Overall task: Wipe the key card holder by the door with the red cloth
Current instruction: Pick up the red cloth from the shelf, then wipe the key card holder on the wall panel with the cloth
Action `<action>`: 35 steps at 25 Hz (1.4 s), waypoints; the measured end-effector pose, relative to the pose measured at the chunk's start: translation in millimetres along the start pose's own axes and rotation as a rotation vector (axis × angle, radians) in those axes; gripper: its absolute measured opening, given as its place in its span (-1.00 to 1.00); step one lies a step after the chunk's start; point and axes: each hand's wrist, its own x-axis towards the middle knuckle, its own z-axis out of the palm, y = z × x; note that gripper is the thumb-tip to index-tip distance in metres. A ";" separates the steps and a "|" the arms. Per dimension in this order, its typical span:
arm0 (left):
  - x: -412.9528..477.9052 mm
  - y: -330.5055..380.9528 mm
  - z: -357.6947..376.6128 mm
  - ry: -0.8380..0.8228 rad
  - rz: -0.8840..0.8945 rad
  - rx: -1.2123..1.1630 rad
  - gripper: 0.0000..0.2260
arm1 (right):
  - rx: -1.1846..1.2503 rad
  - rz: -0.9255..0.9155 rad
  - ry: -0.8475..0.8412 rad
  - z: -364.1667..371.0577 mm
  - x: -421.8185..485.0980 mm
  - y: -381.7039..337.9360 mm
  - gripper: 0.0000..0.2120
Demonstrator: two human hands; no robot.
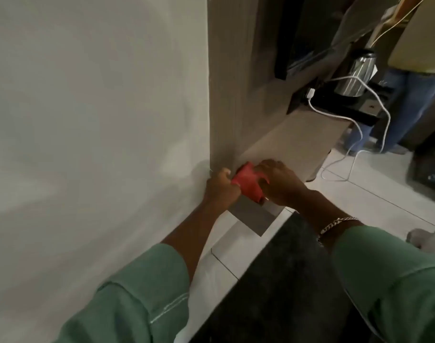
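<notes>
Apparently the wiping has not begun. Both hands, the left hand (221, 186) and right hand (279, 183), grip the bunched red cloth (248, 184) beside the wall (100, 120); no key card holder is visible.

i see the hands crowded into the corner where the white wall (92, 115) meets the grey wood panel (226, 78); both block any way forward or left. the left hand (221, 188) sits against the wall, the right hand (282, 185) just beside it, the red cloth (248, 184) bunched between them. the table (295, 147) juts out close on the right, a white cable (355, 125) trailing over its edge. below, the tiled floor (375, 201) is open, apart from a dark mat (280, 288) under my arms.
</notes>
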 end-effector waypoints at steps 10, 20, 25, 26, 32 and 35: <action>45.0 -21.5 76.8 0.209 -0.492 -0.630 -0.51 | 0.105 0.020 0.006 71.4 9.7 39.1 -0.56; -27.7 -13.1 -43.4 0.000 -0.167 -0.553 -0.84 | 0.100 -0.174 0.209 46.7 -37.7 -77.3 -0.20; -116.2 -1.8 -181.1 -0.040 0.032 -0.500 -0.84 | 0.228 -0.460 0.396 5.3 -69.9 -206.9 -0.24; -137.7 1.8 -208.5 -0.026 0.059 -0.503 -0.82 | 0.272 -0.510 0.439 -2.1 -76.7 -234.3 -0.25; -283.0 20.4 -366.5 0.200 0.365 -0.496 -0.78 | 0.565 -0.727 0.779 -50.2 -125.7 -418.2 -0.26; -355.4 23.4 -432.9 0.476 0.630 -0.329 -0.75 | 0.650 -0.812 0.942 -69.2 -146.2 -504.8 -0.22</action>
